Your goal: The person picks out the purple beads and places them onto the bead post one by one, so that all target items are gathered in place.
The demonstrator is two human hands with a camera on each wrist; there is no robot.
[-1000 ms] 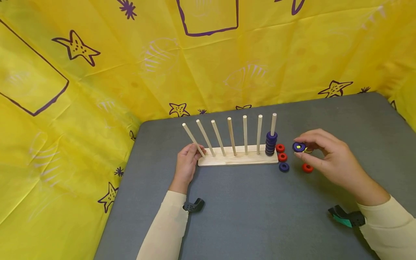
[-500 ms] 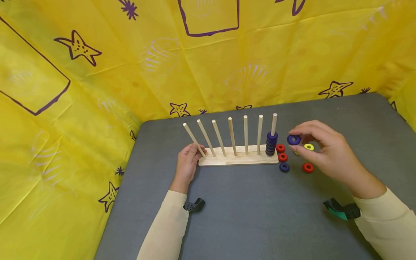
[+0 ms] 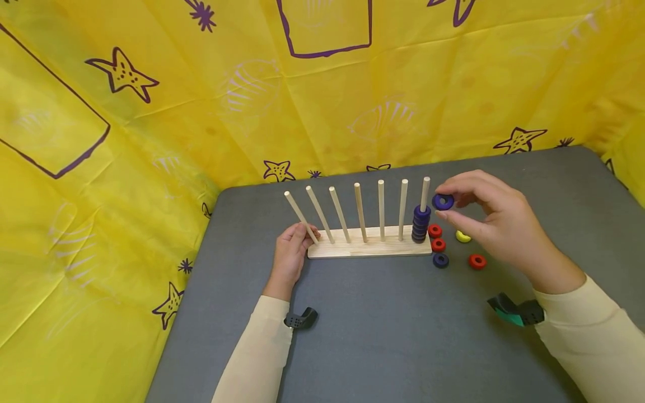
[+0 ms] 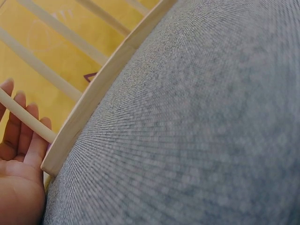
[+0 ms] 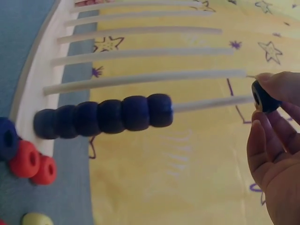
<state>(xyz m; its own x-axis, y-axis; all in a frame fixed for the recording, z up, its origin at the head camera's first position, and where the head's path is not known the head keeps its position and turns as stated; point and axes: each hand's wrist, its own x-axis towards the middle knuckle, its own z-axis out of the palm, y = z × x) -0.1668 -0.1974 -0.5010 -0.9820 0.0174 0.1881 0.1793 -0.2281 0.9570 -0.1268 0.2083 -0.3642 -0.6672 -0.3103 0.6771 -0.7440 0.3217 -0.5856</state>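
Note:
A wooden peg stand (image 3: pixel 342 250) carries a row of upright pegs. Dark blue rings (image 3: pixel 420 226) are stacked on its rightmost peg (image 3: pixel 425 187); the other pegs are bare. My left hand (image 3: pixel 289 249) holds the stand's left end, fingers behind the leftmost peg (image 4: pixel 26 117) in the left wrist view. Between thumb and fingertips my right hand (image 3: pixel 499 221) pinches another dark blue ring (image 3: pixel 443 202), tilted, just right of the rightmost peg's upper part. In the right wrist view that pinched ring (image 5: pixel 265 97) overlaps the peg's tip, above the stack.
Right of the stand lie two red rings (image 3: pixel 435 230), a dark blue ring (image 3: pixel 440 260), a separate red ring (image 3: pixel 477 261) and a yellow ring (image 3: pixel 463 237) partly hidden by my right hand. A yellow patterned cloth (image 3: pixel 322 112) rises behind the grey table (image 3: pixel 373 330).
My right hand has lifted the dark blue ring and moved it leftward to the rightmost peg, uncovering the yellow ring on the table partway. The left hand and stand have stayed put.

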